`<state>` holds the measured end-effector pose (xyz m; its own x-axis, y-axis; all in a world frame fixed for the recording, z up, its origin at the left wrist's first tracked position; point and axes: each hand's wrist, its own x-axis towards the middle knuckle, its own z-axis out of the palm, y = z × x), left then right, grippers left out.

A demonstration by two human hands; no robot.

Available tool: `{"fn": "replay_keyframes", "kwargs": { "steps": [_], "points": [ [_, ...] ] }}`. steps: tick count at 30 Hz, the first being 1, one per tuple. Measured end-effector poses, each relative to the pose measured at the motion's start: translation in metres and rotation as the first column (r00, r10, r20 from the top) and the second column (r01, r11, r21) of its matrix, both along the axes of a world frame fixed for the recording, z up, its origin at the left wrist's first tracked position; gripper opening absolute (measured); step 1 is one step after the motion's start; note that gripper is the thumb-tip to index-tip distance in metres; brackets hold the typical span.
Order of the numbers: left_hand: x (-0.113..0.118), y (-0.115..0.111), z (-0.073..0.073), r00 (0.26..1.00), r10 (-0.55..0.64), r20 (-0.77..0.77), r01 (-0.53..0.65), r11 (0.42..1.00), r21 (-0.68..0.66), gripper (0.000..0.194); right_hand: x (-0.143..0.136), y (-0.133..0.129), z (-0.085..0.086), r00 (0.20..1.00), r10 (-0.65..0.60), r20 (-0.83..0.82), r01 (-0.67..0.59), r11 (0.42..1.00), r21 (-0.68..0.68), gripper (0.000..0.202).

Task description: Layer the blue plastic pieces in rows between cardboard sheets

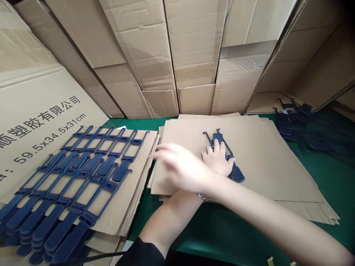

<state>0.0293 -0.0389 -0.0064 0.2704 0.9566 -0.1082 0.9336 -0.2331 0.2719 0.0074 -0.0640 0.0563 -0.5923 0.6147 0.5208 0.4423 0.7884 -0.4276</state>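
A dark blue plastic bracket-like part (237, 173) with a ribbed paddle end and thin hooked rods lies on the cardboard sheets. My left hand (217, 160) rests over its middle, with the fingers on its upper section and the thumb along its right side. Crossing above my left forearm, my right hand (177, 162) is blurred by motion. Its fingers stretch toward the left, apart, and nothing shows in them. To the left, several similar blue parts (83, 166) lie in overlapping rows on another cardboard stack (149, 142).
The cardboard sheet stack (266, 162) lies on a green table surface (194, 225). Tall cardboard boxes (194, 48) form a wall behind. At right, loose dark parts (294, 122) lie by an open carton (310, 62). A printed carton flap (50, 107) leans at left.
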Motion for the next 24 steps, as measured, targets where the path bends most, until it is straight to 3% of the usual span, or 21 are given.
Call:
{"fn": "replay_keyframes", "kwargs": {
  "steps": [2,4,7,10,15,18,21,24],
  "points": [
    [0.000,-0.002,-0.003,1.000,-0.019,0.010,0.019,1.000,0.022,0.065,-0.049,-0.012,0.003,0.967,0.222,0.128,-0.229,0.972,0.046,0.040],
    [-0.001,-0.003,-0.006,0.999,-0.034,0.018,0.033,0.999,0.031,0.064,-0.090,-0.022,-0.002,0.858,0.357,0.371,-0.369,0.928,-0.039,0.044],
    [-0.003,-0.003,-0.008,0.999,-0.039,0.024,0.037,0.998,0.048,0.064,-0.132,-0.032,-0.013,0.695,0.493,0.524,-0.485,0.859,-0.166,0.053],
    [-0.004,-0.003,-0.009,0.998,-0.049,0.028,0.048,0.997,0.056,0.064,-0.155,-0.041,-0.025,0.629,0.565,0.534,-0.539,0.812,-0.225,0.053],
    [-0.004,-0.001,-0.007,0.997,-0.059,0.046,0.058,0.998,0.011,0.065,-0.166,-0.045,-0.041,0.628,0.557,0.544,-0.524,0.819,-0.234,0.042],
    [-0.004,-0.001,-0.006,0.996,-0.068,0.054,0.068,0.998,0.010,0.065,-0.165,-0.038,-0.043,0.629,0.608,0.485,-0.560,0.787,-0.259,0.040],
    [-0.006,-0.001,-0.006,0.995,-0.079,0.055,0.075,0.995,0.057,0.061,-0.156,-0.027,-0.032,0.630,0.655,0.418,-0.585,0.753,-0.300,0.038],
    [-0.008,-0.001,-0.004,0.995,-0.097,0.030,0.095,0.992,0.087,0.054,-0.127,-0.019,-0.006,0.731,0.628,0.267,-0.562,0.776,-0.287,0.032]
  ]
}}
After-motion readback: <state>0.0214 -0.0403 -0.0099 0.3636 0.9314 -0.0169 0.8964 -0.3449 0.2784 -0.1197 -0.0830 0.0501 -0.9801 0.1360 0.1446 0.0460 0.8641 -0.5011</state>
